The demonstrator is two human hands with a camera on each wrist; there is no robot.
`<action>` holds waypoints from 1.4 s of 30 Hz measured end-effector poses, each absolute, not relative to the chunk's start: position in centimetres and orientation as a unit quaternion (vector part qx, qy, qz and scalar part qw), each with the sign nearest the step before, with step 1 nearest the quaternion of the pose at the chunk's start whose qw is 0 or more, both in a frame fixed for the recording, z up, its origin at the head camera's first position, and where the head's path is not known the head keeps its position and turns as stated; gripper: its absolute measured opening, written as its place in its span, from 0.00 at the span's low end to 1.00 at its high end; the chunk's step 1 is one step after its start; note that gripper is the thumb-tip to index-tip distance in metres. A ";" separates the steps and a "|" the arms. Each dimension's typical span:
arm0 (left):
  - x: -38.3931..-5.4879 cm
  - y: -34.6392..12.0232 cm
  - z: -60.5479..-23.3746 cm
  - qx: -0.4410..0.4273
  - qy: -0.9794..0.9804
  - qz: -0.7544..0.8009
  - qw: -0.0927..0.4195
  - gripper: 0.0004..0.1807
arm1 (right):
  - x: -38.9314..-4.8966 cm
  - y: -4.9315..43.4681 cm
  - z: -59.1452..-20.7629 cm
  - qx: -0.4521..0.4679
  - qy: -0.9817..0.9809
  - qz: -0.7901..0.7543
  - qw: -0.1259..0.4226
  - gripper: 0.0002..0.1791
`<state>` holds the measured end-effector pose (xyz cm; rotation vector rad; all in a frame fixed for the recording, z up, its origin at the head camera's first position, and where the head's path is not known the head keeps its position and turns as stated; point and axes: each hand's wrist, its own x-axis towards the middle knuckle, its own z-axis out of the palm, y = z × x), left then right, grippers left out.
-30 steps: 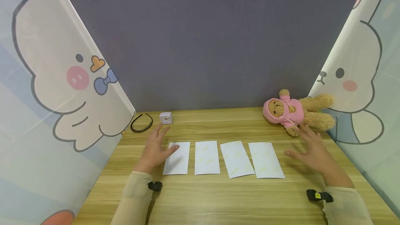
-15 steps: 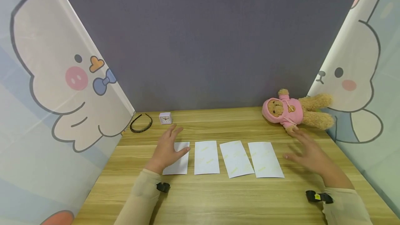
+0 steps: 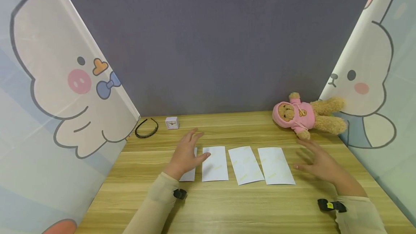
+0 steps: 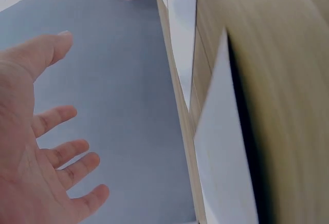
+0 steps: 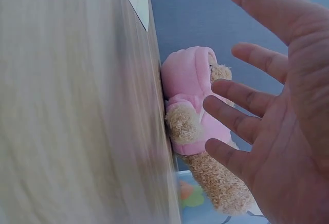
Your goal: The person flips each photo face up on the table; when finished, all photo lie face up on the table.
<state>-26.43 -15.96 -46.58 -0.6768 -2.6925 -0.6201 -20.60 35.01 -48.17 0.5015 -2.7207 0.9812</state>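
While the leftmost sheet [image 3: 189,176], second sheet [image 3: 216,167], third sheet [image 3: 246,165] and fourth sheet [image 3: 276,166], all white, lie in a row across the wooden surface [image 3: 227,208], my left grip [image 3: 186,157] hangs spread over the leftmost one, its thumb reaching across the second's edge, pinching nothing. My right grip [image 3: 323,165] is spread and bare as well, to the right of the fourth sheet, near one paw of the lying plush bear [image 3: 305,116]. The sheets look thin, so if I drop the left grip flat and drag it, I could slide or crease the leftmost, which is half hidden from the head view. The third and fourth slant, their lower corners so close that I can't tell if they touch; pushing one could shift the other. A wide sweep on the right could nudge the bear. Farther back on the surface are a small lilac clock [image 3: 172,122] and, beside it, a black headband [image 3: 147,135]. A plain grey wall [image 3: 208,46] closes off the back, between a left panel [image 3: 39,133] and a right panel [image 3: 373,100] printed with pale cartoon animals.
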 end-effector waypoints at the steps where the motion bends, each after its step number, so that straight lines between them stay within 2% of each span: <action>1: -26.4 -15.6 -46.5 -0.238 -0.936 -0.216 0.146 0.44 | -20.6 35.0 -48.2 0.170 -0.921 0.335 0.101 0.53; 21: -26.1 -9.2 -46.1 -0.289 -0.930 -0.192 0.120 0.42 | -20.6 34.0 -48.9 0.263 -0.898 0.314 0.161 0.43; 42: -24.4 -3.9 -46.6 -0.358 -0.920 -0.145 0.070 0.40 | -19.9 32.6 -48.9 0.250 -0.908 0.331 0.051 0.41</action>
